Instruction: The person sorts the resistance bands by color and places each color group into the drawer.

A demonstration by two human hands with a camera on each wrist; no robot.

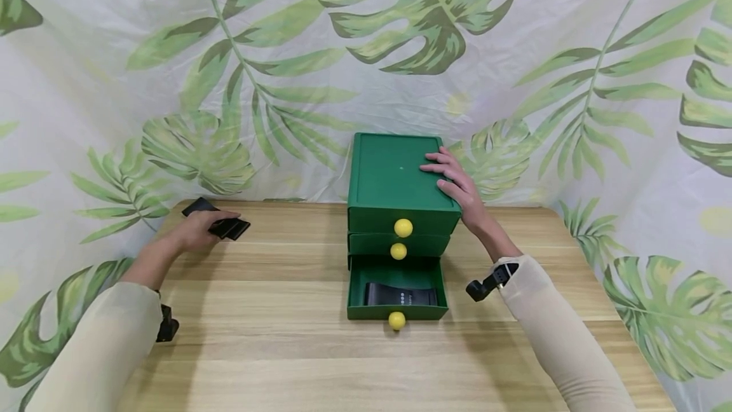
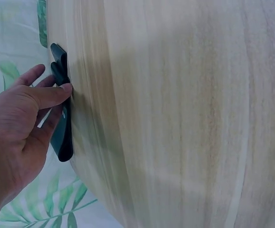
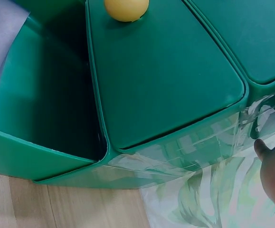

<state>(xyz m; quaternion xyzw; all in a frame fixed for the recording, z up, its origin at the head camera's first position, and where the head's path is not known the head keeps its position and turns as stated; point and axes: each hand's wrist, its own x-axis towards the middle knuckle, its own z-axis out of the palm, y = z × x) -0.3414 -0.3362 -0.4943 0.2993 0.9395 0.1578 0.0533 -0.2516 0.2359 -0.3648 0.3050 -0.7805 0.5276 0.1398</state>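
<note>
Over the far left of the table, my left hand (image 1: pixel 200 231) pinches a folded black strip (image 1: pixel 230 227) between thumb and fingers; its exact kind cannot be told. The left wrist view shows the thumb across the folded black strip (image 2: pixel 63 135), close to the table's edge. My right hand (image 1: pixel 457 186) rests with spread fingers on the top right edge of a green drawer cabinet (image 1: pixel 394 173). The cabinet's bottom drawer (image 1: pixel 357 314) is pulled out. A flat black packet (image 1: pixel 394 295) with white print lies inside it. The two drawers above are closed.
Yellow round knobs mark the drawers, such as the top knob (image 1: pixel 403 228) and the bottom knob (image 1: pixel 396 321). The cabinet stands on a wooden table (image 1: pixel 274 348). Behind it hangs a leaf-patterned cloth (image 1: pixel 297 113).
</note>
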